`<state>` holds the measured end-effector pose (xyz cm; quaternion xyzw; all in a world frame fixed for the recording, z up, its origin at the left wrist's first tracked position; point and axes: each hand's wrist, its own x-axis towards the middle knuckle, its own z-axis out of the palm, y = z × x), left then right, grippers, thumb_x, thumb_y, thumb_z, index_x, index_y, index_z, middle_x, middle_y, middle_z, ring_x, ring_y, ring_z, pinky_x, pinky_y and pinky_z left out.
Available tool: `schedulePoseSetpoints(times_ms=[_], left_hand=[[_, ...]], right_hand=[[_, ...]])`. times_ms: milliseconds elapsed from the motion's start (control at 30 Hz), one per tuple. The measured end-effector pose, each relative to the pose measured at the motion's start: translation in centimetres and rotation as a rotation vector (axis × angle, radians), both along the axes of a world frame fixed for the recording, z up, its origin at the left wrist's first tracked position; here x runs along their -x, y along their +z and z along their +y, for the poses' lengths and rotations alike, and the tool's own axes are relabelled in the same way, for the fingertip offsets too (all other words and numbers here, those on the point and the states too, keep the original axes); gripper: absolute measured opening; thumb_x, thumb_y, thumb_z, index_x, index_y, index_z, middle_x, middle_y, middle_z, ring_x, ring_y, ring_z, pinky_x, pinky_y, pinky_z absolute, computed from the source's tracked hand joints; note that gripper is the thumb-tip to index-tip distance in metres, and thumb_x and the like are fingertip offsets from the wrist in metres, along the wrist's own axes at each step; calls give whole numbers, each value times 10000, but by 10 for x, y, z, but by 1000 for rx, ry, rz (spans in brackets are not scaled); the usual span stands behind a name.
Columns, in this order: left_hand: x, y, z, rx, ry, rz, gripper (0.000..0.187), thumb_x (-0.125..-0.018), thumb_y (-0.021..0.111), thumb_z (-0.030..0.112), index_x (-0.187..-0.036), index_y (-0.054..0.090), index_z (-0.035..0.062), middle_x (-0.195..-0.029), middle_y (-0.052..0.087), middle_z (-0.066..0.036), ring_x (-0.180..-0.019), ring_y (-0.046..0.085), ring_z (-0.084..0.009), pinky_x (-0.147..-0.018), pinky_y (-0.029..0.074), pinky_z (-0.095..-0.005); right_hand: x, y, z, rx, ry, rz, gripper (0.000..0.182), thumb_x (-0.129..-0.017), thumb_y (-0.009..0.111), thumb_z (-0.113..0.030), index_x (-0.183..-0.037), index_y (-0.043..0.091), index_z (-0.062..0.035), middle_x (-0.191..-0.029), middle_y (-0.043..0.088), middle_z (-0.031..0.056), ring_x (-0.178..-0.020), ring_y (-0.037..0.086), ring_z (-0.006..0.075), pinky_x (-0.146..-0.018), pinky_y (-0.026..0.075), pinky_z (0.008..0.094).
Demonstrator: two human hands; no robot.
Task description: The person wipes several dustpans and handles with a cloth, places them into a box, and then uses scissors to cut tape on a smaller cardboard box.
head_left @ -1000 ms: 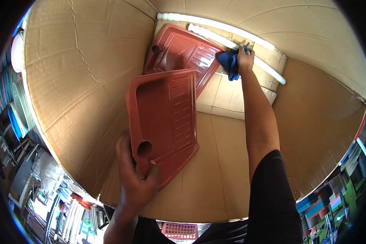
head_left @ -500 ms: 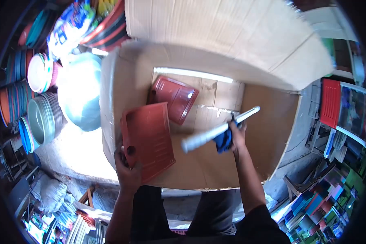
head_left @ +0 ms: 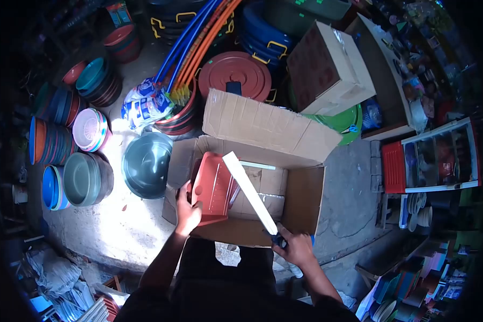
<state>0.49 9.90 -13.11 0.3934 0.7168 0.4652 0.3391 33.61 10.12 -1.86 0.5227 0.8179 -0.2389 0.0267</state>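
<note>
In the head view, the left hand (head_left: 188,212) pinches the lower left edge of a smooth reddish plastic tray (head_left: 212,188), ribbed and shallow, tilted over the creased brown cardboard box (head_left: 304,193). The right hand (head_left: 295,247) is curled round the lower end of a long, straight white bar (head_left: 250,192), probably with a dark cloth (head_left: 278,240) bunched in the grip, slanting across the box opening.

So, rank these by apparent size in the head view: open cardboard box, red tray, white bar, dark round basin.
1. Open cardboard box: clearly largest
2. Red tray and dark round basin: too alike to rank; the tray is held nearer the camera
3. White bar: long but narrow, smallest
</note>
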Motion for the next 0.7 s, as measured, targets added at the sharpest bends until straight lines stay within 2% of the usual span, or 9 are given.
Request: schedulePoseSetpoints(times_ms=[33,67,100,133,167,233,333,600,700], left_hand=[[4,1,9,-76,-29,63,640,-671,537,-99,-1301,483,1,-1150,515,-154,-997,556,-265,-926,443,-346],[4,2,4,-65,-25,16,649,-665,542,-99,-1303,485,9,-1130,516,-156,-1004,549,-276,-924,441,-357],[1,25,15,-74,-18,-29,659,-659,547,-99,-1305,487,17,-1109,517,-158,-1012,541,-288,-923,438,-367],[0,53,18,-83,-64,108,663,-660,555,-100,-1305,493,35,-1085,509,-169,-1021,528,-315,-927,433,-386],[4,50,20,-108,-93,107,666,-662,560,-102,-1308,489,45,-1099,499,-184,-1026,524,-342,-926,434,-401],[2,75,20,-133,-156,178,662,-669,562,-95,-1310,481,48,-1105,494,-187,-1032,521,-359,-932,433,-401],[0,102,12,-136,-220,254,679,-669,565,-106,-1319,467,64,-1091,479,-182,-1034,517,-375,-925,439,-425],[-2,131,-13,-257,-364,431,720,-670,603,-128,-1343,433,61,-1026,434,-176,-913,512,-377,-830,444,-460],[-1,132,-15,-281,-356,471,716,-671,595,-131,-1341,426,53,-1051,436,-188,-946,515,-396,-842,448,-459]], right_hand=[[-1,10,-6,-6,7,-4,617,-714,740,-371,-1264,588,-135,-842,696,120,-745,678,341,-749,522,458],[-2,17,-16,38,35,-9,625,-716,738,-380,-1272,585,-137,-835,696,118,-740,677,339,-746,521,467],[-3,24,-18,62,66,-12,634,-718,736,-389,-1280,582,-139,-827,697,117,-736,676,337,-742,520,477],[-3,33,-23,46,117,-64,642,-723,732,-407,-1287,572,-145,-828,698,116,-745,678,332,-732,523,478],[-2,40,-29,36,114,-68,642,-723,732,-407,-1287,572,-145,-828,698,116,-745,678,332,-732,523,478],[-1,49,-39,73,181,-186,649,-731,725,-426,-1296,559,-153,-844,700,120,-760,681,328,-728,528,470],[-9,53,-49,14,186,-150,642,-741,713,-451,-1300,550,-180,-828,699,128,-768,683,331,-722,527,467],[-22,87,-61,-105,198,-185,588,-734,709,-461,-1231,582,-173,-745,687,139,-715,682,339,-692,526,448],[-17,94,-65,-111,198,-208,552,-741,700,-468,-1186,602,-156,-726,683,137,-700,681,330,-678,524,442]])
